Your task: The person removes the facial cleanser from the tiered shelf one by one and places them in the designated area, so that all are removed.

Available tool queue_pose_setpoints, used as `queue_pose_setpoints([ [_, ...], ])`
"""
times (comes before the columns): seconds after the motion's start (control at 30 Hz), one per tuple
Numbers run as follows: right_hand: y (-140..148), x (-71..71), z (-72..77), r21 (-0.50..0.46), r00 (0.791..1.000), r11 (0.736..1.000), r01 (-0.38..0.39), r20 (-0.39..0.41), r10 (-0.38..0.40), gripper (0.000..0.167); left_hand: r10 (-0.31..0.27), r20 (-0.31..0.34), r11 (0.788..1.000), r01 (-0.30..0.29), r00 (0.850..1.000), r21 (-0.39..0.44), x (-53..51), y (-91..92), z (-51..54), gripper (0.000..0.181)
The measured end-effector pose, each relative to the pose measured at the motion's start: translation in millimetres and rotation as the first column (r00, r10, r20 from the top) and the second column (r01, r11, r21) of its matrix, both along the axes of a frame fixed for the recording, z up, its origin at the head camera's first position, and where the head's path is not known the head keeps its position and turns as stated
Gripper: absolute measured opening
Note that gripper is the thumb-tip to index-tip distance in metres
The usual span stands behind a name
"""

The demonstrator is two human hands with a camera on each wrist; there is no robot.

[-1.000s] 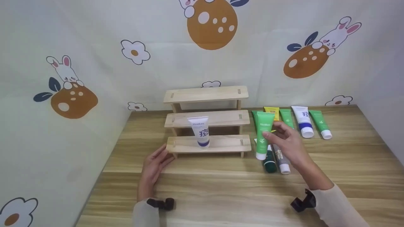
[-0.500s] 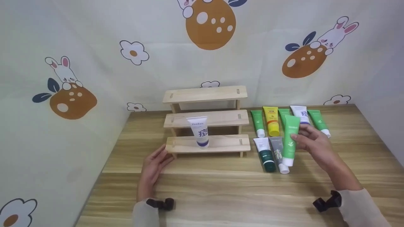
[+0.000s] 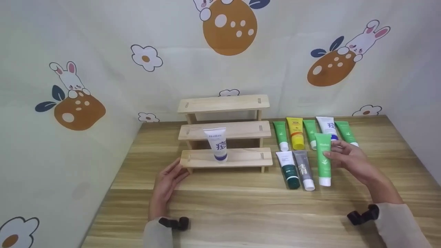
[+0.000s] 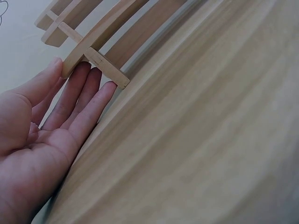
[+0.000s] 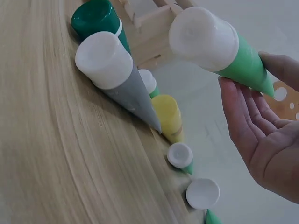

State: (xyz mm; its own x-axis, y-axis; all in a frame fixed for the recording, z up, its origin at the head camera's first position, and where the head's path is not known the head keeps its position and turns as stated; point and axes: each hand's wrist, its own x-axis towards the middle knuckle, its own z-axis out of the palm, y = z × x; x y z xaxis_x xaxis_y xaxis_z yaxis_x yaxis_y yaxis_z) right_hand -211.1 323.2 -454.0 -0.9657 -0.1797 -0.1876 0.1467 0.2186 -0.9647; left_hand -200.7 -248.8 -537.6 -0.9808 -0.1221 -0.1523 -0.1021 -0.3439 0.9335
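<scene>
My left hand (image 3: 167, 182) holds the left end of the lowest step of a three-tier wooden display stand (image 3: 246, 157). In the left wrist view its thumb lies on the board's end, with the fingers (image 4: 84, 93) reaching below the board beside the leg. My right hand (image 3: 356, 165) pinches a green squeeze tube (image 3: 323, 162) between thumb and fingers. This tube points white cap down, raised off the table, just right of a grey tube (image 3: 304, 168). A white tube (image 3: 217, 141) with a blue band stands upright on its cap on the lowest step.
Beside the stand lie a white and dark green tube (image 3: 289, 168), a yellow tube (image 3: 296, 132), a blue-banded white tube (image 3: 326, 124) and several green tubes (image 3: 280, 134). A patterned cloth (image 3: 186, 69) hangs behind the wooden table (image 3: 224, 206).
My right hand has carried the green tube rightward and somewhat toward me, from in front of the lying tubes to right of the grey one. The left hand stays on the stand.
</scene>
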Motion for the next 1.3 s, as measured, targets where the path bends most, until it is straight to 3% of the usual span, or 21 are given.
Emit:
queue_pose_setpoints([
  [0.27, 9, -4.9, -13.5, 0.076, 0.997, 0.996, -0.047, 0.063, 0.042, 0.042, 0.012, 0.032, 1.000, -0.012, 0.999, -0.022, -0.8, 0.9, 0.8, 0.050],
  [0.57, 6, -7.0, -20.1, 0.064, 0.982, 0.995, -0.082, 0.173, 0.070, 0.042, -0.016, 0.016, 0.999, 0.017, 1.000, -0.049, -1.1, 0.1, 0.0, 0.052],
  [0.8, 3, -10.5, -25.2, 0.034, 0.974, 0.998, -0.060, 0.221, 0.051, 0.049, -0.037, 0.005, 0.999, 0.037, 0.999, -0.036, -0.5, -1.7, 0.8, 0.052],
  [1.0, 2, -13.0, -27.8, 0.037, 0.971, 0.997, -0.062, 0.232, 0.052, 0.047, -0.022, 0.012, 0.999, 0.022, 1.000, -0.029, -0.7, -1.5, 1.0, 0.053],
  [1.3, 1, -13.3, -32.3, 0.131, 0.976, 0.991, -0.029, 0.218, 0.000, 0.067, -0.019, 0.015, 0.999, 0.020, 1.000, -0.047, -1.1, -1.1, 0.9, 0.052],
])
